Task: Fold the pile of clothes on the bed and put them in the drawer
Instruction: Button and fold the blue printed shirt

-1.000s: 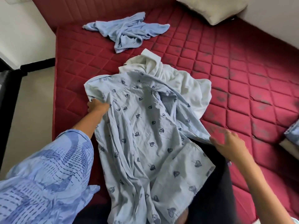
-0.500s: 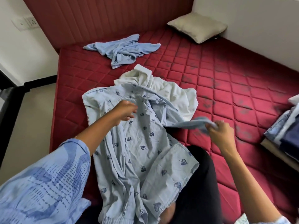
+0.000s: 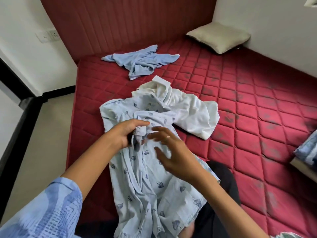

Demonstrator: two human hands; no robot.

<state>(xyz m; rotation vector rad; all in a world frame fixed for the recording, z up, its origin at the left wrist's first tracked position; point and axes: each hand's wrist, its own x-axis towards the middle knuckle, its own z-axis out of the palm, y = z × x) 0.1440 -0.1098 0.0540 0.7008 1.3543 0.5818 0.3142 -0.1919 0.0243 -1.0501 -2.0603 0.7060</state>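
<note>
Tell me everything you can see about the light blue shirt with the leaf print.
The printed shirt is pale blue, thin woven cloth by its look, dotted with small dark leaf shapes. It lies crumpled and partly spread on the red mattress, its lower end over the person's lap. Its top lies over a white garment. The left hand grips a bunched fold near the middle; the right hand, fingers spread and blurred, is above the cloth.

I count three loose garments on the bed (image 3: 257,117): one leaf-print shirt (image 3: 154,177), one white shirt (image 3: 193,114), one plain blue top (image 3: 142,61). One pillow (image 3: 218,36). Two hands: left hand (image 3: 127,133), right hand (image 3: 173,152). One stack of folded clothes (image 3: 307,150) at the right edge.
</note>
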